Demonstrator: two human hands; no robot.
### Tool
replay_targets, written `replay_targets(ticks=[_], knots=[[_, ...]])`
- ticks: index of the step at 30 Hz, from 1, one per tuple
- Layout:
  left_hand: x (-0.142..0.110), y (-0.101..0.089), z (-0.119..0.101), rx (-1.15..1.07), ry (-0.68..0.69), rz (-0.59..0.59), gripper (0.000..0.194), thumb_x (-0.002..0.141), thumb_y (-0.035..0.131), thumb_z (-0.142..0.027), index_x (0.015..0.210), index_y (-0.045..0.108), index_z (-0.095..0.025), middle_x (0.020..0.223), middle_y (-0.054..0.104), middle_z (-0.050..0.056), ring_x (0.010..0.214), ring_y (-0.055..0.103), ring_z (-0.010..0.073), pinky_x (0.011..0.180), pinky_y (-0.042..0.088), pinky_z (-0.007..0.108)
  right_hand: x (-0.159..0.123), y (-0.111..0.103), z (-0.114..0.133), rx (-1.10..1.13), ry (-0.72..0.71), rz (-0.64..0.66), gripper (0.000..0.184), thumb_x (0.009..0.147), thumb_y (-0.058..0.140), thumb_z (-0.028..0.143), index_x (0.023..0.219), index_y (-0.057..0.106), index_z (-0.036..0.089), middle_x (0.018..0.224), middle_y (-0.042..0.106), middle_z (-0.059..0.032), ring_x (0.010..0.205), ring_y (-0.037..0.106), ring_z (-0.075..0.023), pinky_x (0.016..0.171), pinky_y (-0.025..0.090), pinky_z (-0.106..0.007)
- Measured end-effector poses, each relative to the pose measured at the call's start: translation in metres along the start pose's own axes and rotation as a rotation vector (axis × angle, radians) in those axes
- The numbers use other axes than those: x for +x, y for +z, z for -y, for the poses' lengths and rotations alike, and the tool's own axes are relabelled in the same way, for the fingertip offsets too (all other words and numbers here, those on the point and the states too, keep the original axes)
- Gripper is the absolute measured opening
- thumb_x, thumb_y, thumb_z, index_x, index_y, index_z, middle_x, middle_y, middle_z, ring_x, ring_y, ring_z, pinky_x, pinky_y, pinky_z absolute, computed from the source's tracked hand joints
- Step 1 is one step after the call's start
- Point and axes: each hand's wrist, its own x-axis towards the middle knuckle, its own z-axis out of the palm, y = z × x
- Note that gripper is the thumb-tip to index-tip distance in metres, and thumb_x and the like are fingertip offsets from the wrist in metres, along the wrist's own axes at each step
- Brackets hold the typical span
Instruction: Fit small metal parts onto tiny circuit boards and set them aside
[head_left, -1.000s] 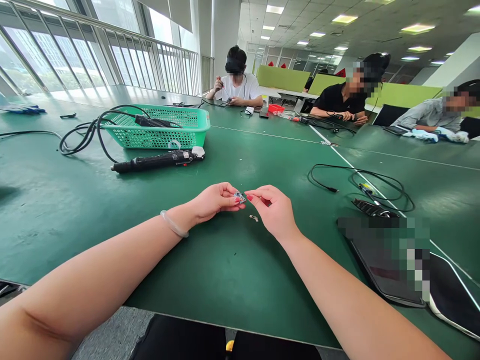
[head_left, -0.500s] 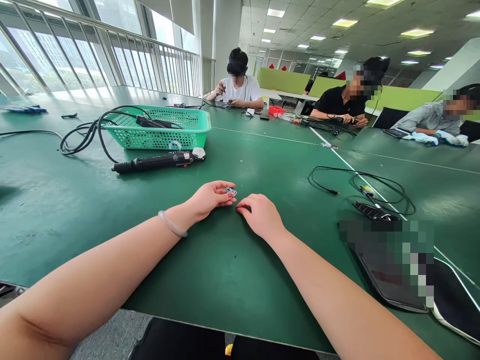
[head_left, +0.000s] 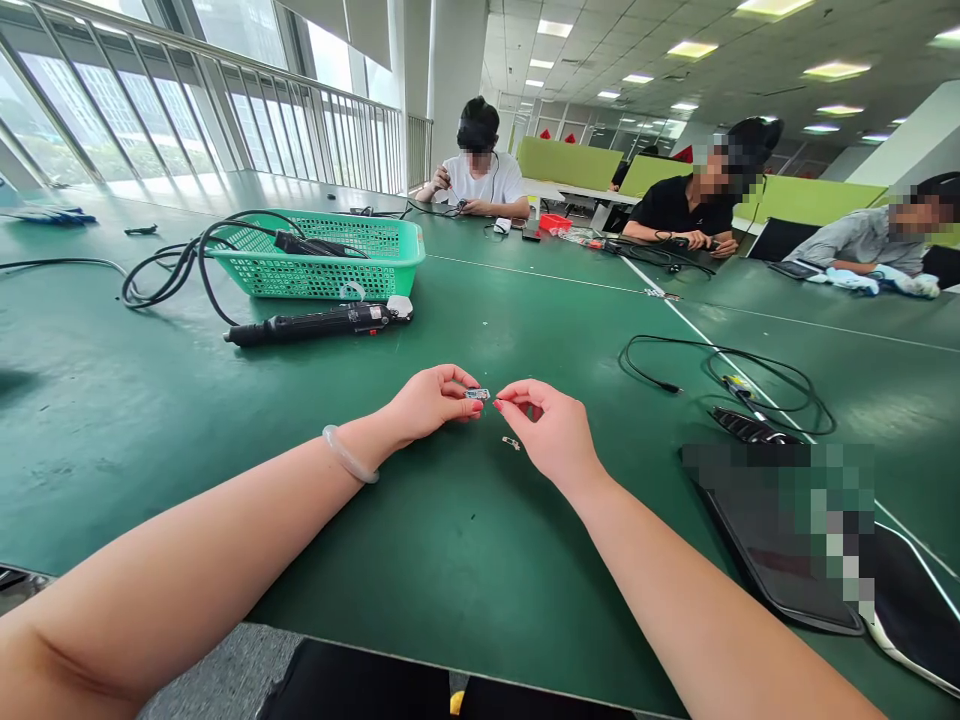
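Note:
My left hand (head_left: 441, 402) is closed, with a small silvery-grey part (head_left: 477, 395) pinched between thumb and fingers just above the table. It looks like a little circuit board or metal piece, too small to name surely. Just right of it, my right hand (head_left: 551, 425) is closed in a pinch, its fingertips close to the part's right end. Something tiny and dark may be between them; I cannot make it out. A small flat pale piece (head_left: 511, 442) with cut-outs lies on the table beside my right thumb.
A corded black electric screwdriver (head_left: 319, 325) lies before a green plastic basket (head_left: 322, 275) with cable in it. At right are a black cable (head_left: 637, 375), a black hair clip (head_left: 750, 425) and a dark flat device (head_left: 765, 560), partly blurred. Several people sit across the green table (head_left: 420, 560).
My left hand has moved slightly right with the silvery part, now held flatter. My right hand has lifted and shifted right, its fingertips near the part. The flat pale piece now shows on the table.

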Motion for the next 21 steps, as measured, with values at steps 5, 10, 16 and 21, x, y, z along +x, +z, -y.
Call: replay_targets(ticks=[5, 10, 16, 21], knots=[[-0.0008, 0.0, 0.0014, -0.002, 0.015, 0.099, 0.025, 0.067, 0.075, -0.011, 0.083, 0.056, -0.012, 0.066, 0.068, 0.002, 0.066, 0.065, 0.0127, 0.069, 0.052, 0.029, 0.0001, 0.0024, -0.0001, -0.028, -0.111, -0.075, 0.005, 0.076, 0.062, 0.024, 0.074, 0.067, 0.023, 0.073, 0.063, 0.0007, 0.059, 0.049, -0.0118, 0.053, 0.041, -0.025], [-0.0025, 0.0022, 0.0005, -0.047, 0.028, 0.168, 0.023, 0.069, 0.073, -0.012, 0.085, 0.055, -0.011, 0.068, 0.069, 0.003, 0.068, 0.066, 0.013, 0.068, 0.052, 0.028, -0.0003, 0.0036, -0.0029, 0.012, -0.151, -0.068, 0.009, 0.075, 0.063, 0.016, 0.073, 0.066, 0.023, 0.077, 0.063, 0.002, 0.06, 0.047, -0.0102, 0.058, 0.042, -0.026], [-0.0036, 0.0025, -0.0018, -0.092, 0.033, 0.168, 0.027, 0.067, 0.076, -0.016, 0.083, 0.055, -0.01, 0.069, 0.069, 0.005, 0.07, 0.067, 0.014, 0.069, 0.052, 0.029, -0.0006, 0.004, -0.0023, 0.012, -0.163, -0.092, 0.007, 0.075, 0.064, 0.019, 0.071, 0.066, 0.023, 0.078, 0.063, 0.0005, 0.061, 0.05, -0.0117, 0.058, 0.043, -0.027], [-0.0045, 0.0027, -0.0003, -0.134, 0.027, 0.187, 0.03, 0.066, 0.078, -0.02, 0.082, 0.054, -0.011, 0.072, 0.07, 0.006, 0.072, 0.068, 0.0145, 0.071, 0.052, 0.029, -0.0007, 0.0051, -0.0024, 0.037, -0.166, -0.074, 0.009, 0.075, 0.063, 0.016, 0.069, 0.065, 0.023, 0.079, 0.063, 0.0, 0.063, 0.05, -0.0121, 0.058, 0.043, -0.027]])
